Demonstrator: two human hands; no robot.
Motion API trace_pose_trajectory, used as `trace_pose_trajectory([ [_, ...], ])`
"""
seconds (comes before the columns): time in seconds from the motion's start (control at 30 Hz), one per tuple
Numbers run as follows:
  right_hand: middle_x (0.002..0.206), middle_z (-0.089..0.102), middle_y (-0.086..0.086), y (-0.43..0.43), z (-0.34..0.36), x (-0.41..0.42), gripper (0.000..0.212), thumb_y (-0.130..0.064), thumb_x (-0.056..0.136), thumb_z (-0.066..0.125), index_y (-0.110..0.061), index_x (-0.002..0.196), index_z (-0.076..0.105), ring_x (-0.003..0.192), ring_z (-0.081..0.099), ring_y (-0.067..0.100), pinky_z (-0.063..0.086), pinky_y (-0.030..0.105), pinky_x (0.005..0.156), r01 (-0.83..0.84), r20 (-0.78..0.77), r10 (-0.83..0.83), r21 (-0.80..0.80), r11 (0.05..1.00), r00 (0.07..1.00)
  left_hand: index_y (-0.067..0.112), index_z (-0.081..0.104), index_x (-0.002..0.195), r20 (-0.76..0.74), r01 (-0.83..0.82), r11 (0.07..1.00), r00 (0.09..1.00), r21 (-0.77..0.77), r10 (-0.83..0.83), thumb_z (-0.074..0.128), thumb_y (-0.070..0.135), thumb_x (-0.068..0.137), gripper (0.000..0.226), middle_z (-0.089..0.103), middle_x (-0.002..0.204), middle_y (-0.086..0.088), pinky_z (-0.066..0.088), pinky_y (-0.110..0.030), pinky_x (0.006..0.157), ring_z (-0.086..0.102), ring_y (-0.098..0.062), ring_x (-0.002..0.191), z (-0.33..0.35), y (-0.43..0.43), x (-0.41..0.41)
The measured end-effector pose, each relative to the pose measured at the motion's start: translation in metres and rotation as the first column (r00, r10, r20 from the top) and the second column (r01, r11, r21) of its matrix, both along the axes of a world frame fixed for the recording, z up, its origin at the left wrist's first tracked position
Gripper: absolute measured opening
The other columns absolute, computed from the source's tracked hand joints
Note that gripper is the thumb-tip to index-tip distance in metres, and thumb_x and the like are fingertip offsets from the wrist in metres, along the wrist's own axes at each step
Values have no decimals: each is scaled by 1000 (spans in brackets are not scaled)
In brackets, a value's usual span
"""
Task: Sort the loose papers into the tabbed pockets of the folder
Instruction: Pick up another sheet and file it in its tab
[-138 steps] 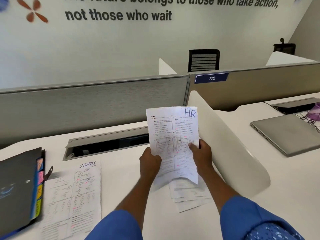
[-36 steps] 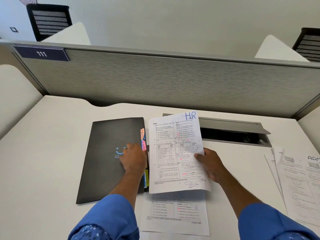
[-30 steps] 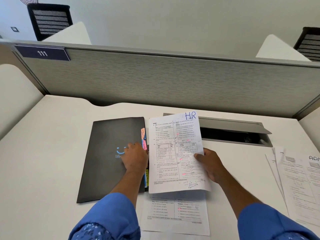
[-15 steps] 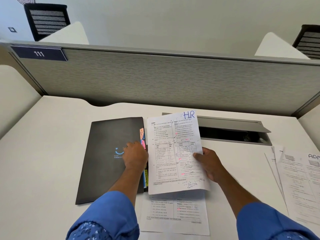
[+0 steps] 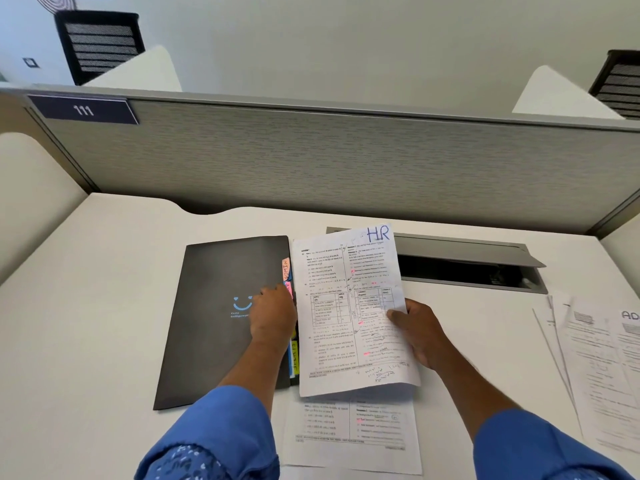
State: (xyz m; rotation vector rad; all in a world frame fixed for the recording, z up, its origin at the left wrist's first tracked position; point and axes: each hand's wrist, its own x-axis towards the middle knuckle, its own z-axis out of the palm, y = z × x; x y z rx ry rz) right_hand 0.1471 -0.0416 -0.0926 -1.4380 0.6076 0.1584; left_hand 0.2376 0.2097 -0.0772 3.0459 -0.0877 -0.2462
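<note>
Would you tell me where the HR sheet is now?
Head view, mid-frame: the HR sheet is held at its right edge by the right hand, right of the tabs on the black folder, above another sheet on the desk.

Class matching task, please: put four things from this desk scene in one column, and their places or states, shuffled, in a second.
1 HR sheet
2 black folder
3 left hand
4 cable hatch

a flat on the desk
b open, by the partition
c held in the right hand
d at the coloured tabs

Pairs: 1-c, 2-a, 3-d, 4-b
</note>
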Motion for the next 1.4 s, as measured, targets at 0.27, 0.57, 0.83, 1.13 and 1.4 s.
trace_pose_trajectory([
  [0.27,103,78,6,-6,2,2,20,-3,92,58,-10,108,70,88,76,30,61,41,72,12,-1,-12,-13,1000,1000,7,46,127,-67,178,972,983,154,-169,43,9,96,31,53,119,-16,51,-42,89,52,-28,109,-3,-9,2],
  [0.57,104,77,8,-9,4,0,18,-5,94,59,-10,108,69,90,75,32,59,53,84,11,-13,-12,-44,999,1000,9,51,124,18,136,980,990,148,-140,39,14,99,28,59,116,-9,50,-30,84,57,-22,105,-3,-6,-8],
  [0.83,103,77,11,-7,13,7,19,-3,91,60,-8,106,72,93,74,36,57,57,88,22,6,-22,-62,998,1000,10,46,115,69,-11,997,998,77,6,46,10,94,21,60,110,-7,52,-30,71,65,-23,95,14,-8,-11],
  [1.13,101,77,9,24,20,21,19,-2,91,60,-10,103,72,90,75,33,58,57,87,25,30,-23,-89,996,999,7,43,122,109,-86,971,988,-223,112,51,12,92,31,57,114,-12,51,-36,66,66,-32,92,38,1,-7],
  [1.4,98,77,6,58,37,36,19,-6,91,58,-16,98,72,89,74,29,59,53,86,-88,28,99,-266,960,995,15,40,121,156,-111,926,972,-360,177,51,16,92,30,61,112,-7,52,-38,63,67,-32,89,42,16,-8],
])
